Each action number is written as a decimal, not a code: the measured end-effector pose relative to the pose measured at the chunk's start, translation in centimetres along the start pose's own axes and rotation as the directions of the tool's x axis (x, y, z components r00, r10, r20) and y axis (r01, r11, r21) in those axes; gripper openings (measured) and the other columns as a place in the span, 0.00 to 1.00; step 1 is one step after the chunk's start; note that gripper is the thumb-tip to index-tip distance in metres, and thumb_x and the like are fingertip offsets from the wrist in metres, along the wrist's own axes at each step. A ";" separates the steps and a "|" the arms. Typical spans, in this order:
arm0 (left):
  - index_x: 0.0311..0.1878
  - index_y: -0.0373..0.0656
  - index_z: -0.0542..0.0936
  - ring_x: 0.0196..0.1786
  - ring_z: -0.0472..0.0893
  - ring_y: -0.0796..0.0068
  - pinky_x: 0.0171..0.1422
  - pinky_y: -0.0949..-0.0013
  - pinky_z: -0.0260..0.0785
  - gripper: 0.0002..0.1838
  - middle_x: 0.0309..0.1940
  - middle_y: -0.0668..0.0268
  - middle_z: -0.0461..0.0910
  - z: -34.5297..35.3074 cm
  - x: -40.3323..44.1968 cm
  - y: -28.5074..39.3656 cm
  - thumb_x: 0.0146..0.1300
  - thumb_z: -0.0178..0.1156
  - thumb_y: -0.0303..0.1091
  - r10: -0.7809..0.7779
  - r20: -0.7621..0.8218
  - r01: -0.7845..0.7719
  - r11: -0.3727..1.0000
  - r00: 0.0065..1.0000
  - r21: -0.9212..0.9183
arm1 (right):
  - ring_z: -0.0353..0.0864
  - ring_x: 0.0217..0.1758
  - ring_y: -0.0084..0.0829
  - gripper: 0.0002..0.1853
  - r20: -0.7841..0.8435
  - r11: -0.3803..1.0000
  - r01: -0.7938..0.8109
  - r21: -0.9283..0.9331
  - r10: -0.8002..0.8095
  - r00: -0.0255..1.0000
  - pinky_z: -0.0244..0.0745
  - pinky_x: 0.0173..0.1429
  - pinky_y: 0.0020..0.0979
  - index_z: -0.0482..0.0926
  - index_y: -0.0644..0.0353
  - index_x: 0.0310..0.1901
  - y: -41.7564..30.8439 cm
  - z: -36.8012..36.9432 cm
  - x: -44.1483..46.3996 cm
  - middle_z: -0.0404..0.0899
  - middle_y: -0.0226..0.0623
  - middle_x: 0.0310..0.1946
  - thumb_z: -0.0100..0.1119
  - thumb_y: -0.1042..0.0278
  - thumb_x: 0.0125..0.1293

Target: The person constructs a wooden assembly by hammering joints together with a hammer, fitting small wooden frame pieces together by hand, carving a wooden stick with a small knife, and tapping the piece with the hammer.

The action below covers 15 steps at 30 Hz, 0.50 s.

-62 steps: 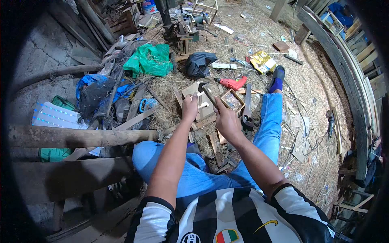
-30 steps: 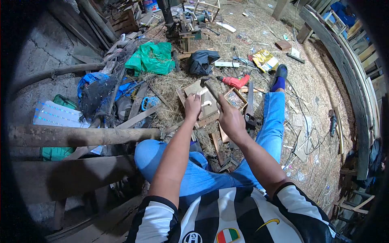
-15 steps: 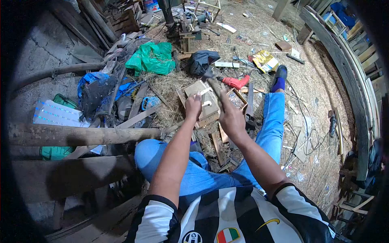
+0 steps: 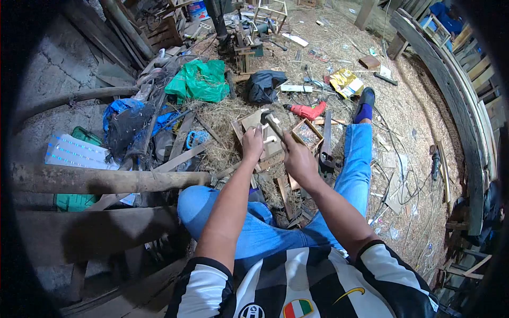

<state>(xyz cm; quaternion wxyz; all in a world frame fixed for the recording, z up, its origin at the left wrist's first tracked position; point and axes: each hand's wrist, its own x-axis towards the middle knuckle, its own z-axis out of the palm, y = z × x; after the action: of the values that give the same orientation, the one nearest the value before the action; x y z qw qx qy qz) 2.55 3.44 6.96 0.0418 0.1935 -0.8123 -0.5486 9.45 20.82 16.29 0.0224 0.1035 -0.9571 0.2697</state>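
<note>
My right hand (image 4: 301, 163) is wrapped round the handle of a hammer (image 4: 275, 127). The hammer's dark head is just above and right of my left hand (image 4: 253, 143). The left hand's fingers are pinched together over a wooden board (image 4: 273, 148) on the ground between my legs; what they hold is too small or hidden to make out. A small pale piece (image 4: 271, 139) lies on the board, right of those fingers. Close to the right hand stands a small open wooden box (image 4: 320, 139) with many tiny items inside.
Beyond the board lie a red power drill (image 4: 308, 110), a black plastic bag (image 4: 265, 86), a green plastic bag (image 4: 200, 79) and a yellow packet (image 4: 345, 83). A hand saw (image 4: 327, 130) lies beside my leg. A bamboo pole (image 4: 111, 176) crosses the left side. Cables trail at right.
The hammer, blurred and higher before, has come down with its head nearer the board and my left hand. The left hand stays at nearly the same spot.
</note>
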 end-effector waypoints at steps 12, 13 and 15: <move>0.47 0.34 0.80 0.33 0.84 0.55 0.35 0.54 0.75 0.19 0.31 0.49 0.83 0.5 0.7 -2.0 0.71 0.54 0.44 0.075 -0.036 -0.070 0.992 0.997 0.109 | 0.83 0.39 0.61 0.24 0.101 0.984 -0.159 0.075 0.151 0.983 0.74 0.45 0.58 0.70 0.54 0.69 -2.2 -3.5 0.7 0.82 0.61 0.36 0.53 0.66 0.71; 0.46 0.34 0.80 0.33 0.84 0.54 0.34 0.55 0.76 0.19 0.30 0.49 0.83 0.7 1.0 -2.1 0.71 0.54 0.45 0.074 -0.034 -0.072 0.996 0.997 0.058 | 0.83 0.39 0.61 0.25 -0.024 0.990 -0.090 0.107 0.094 0.995 0.74 0.44 0.57 0.69 0.53 0.70 -2.0 -3.4 0.8 0.82 0.61 0.35 0.54 0.65 0.72; 0.45 0.34 0.80 0.33 0.85 0.54 0.34 0.55 0.77 0.20 0.30 0.49 0.83 0.5 0.7 -2.1 0.71 0.54 0.45 0.066 -0.036 -0.065 0.998 0.997 0.009 | 0.83 0.39 0.61 0.26 -0.074 0.986 -0.087 0.141 0.098 0.992 0.74 0.44 0.57 0.68 0.53 0.70 -2.1 -3.4 0.6 0.82 0.60 0.35 0.54 0.64 0.72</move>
<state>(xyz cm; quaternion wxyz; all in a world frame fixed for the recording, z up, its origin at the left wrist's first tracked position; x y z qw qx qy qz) 2.33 2.99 4.79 0.0739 0.1770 -0.8194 -0.5402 9.26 20.69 20.35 0.0414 0.0492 -0.9383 0.3397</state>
